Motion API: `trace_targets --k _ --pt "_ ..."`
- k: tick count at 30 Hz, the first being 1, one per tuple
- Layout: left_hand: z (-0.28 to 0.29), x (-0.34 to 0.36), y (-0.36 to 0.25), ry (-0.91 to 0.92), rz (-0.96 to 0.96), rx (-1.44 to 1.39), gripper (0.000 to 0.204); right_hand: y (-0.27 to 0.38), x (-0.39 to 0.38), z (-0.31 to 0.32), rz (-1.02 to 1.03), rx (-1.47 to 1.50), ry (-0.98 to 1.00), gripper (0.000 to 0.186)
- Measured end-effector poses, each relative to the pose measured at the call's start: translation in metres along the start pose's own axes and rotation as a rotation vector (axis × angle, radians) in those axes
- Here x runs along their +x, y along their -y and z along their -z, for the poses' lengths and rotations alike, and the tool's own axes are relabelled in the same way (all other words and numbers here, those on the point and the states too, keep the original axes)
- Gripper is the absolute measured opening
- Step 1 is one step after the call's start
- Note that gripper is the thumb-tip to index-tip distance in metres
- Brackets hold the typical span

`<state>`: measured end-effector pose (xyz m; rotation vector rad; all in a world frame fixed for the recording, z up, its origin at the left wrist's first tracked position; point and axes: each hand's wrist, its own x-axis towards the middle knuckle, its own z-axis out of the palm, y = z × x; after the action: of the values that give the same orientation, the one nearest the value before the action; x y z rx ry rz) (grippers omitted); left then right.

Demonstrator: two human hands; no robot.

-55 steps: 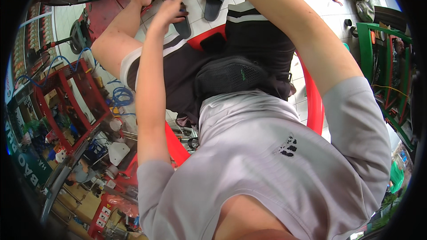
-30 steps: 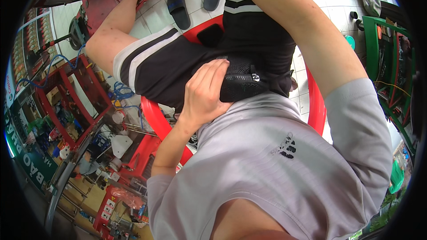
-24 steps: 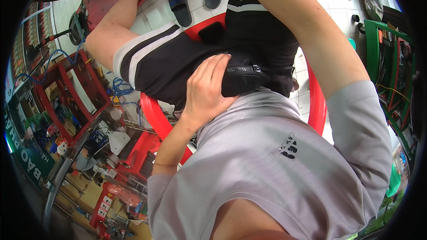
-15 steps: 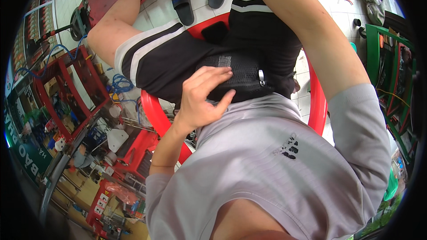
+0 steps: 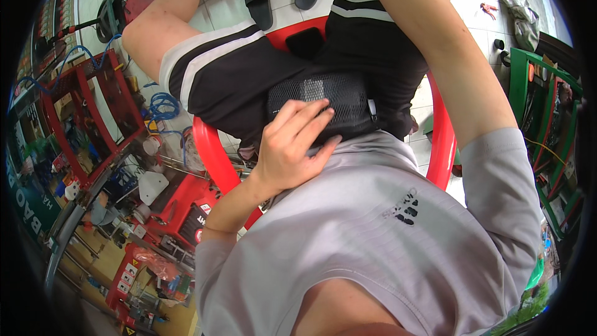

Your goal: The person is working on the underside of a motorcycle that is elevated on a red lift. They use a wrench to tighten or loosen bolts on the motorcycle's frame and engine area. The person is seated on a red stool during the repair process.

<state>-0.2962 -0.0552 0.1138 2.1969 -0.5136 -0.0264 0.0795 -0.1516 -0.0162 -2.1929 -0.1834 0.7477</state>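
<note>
On my lap lies a black mesh pouch with a pale tag at its right end. My left hand rests against its near left side, fingers stretched out and slightly apart, with the fingertips over the mesh. The hand is open and does not wrap round the pouch. My right arm reaches up and out past the top edge, so the right hand is out of view. A dark, flat, phone-like object lies on the red chair between my thighs.
A pair of dark slides stands on the tiled floor. To the left are a red metal frame, a coiled blue hose and a cluttered workbench area. On the right stands a green rack, with red-handled pliers beyond it.
My left hand has shifted slightly right and down with its fingers still extended. More of the pouch shows now. The whole view has tilted a little.
</note>
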Motion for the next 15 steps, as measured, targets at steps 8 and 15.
trace_targets --k 8,15 --pt "0.016 0.031 0.034 0.051 0.179 -0.206 0.035 -0.002 0.009 -0.001 0.014 -0.024 0.007 0.073" --pt "0.101 0.113 0.122 -0.008 0.257 0.087 0.034 0.015 0.002 0.003 0.002 0.001 -0.010 0.067"
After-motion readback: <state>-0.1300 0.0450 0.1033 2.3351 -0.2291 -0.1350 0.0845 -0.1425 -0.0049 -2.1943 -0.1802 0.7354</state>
